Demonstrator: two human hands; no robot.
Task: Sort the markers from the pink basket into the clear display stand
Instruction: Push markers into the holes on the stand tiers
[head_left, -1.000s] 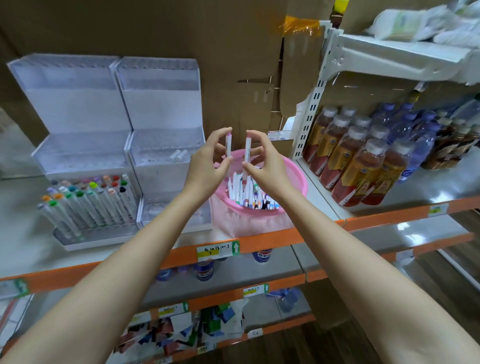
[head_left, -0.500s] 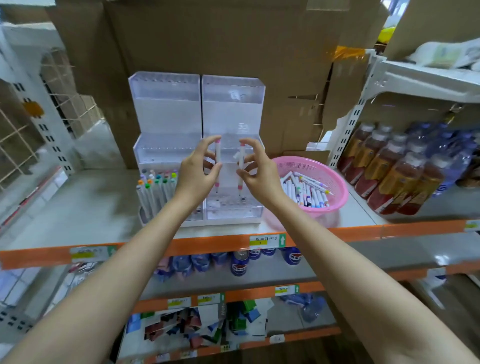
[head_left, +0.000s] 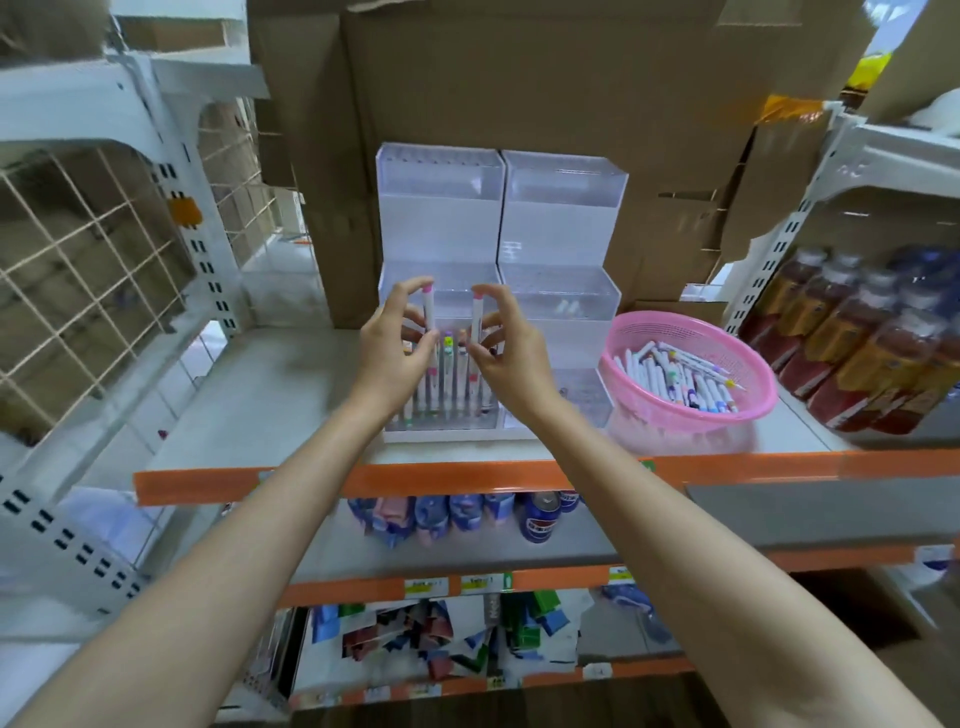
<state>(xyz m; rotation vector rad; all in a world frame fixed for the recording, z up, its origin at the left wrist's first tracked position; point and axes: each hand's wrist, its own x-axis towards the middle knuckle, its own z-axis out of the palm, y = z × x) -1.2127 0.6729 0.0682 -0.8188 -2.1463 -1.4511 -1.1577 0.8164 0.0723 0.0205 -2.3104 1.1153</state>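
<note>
Step in hand: placement, one marker per hand going to the stand. The left hand (head_left: 395, 353) is pinching a pink-capped marker (head_left: 429, 317) upright between thumb and fingers (head_left: 410, 291). The right hand (head_left: 506, 353) is pinching a second marker (head_left: 476, 322) the same way, also upright. The two markers are hanging side by side, near each other but apart, over the lowest front tier on the left half of the clear display stand (head_left: 561, 218), where a row of placed markers (head_left: 449, 384) is already standing.

The pink basket (head_left: 675, 431) is sitting on the shelf (head_left: 249, 405) just right of the stand, with plenty of loose markers (head_left: 675, 374) lying in it, so the job is looking far from finished.

Next move, as I judge it: lowering each marker into a free slot, keeping it vertical and not knocking its neighbours. I cannot tell which slots are free, as the hands are covering them.

Pose: both forearms are reaching forward and converging, palms facing each other, with the spare fingers loosely curled. Bottles (head_left: 857, 353) are standing further right.
</note>
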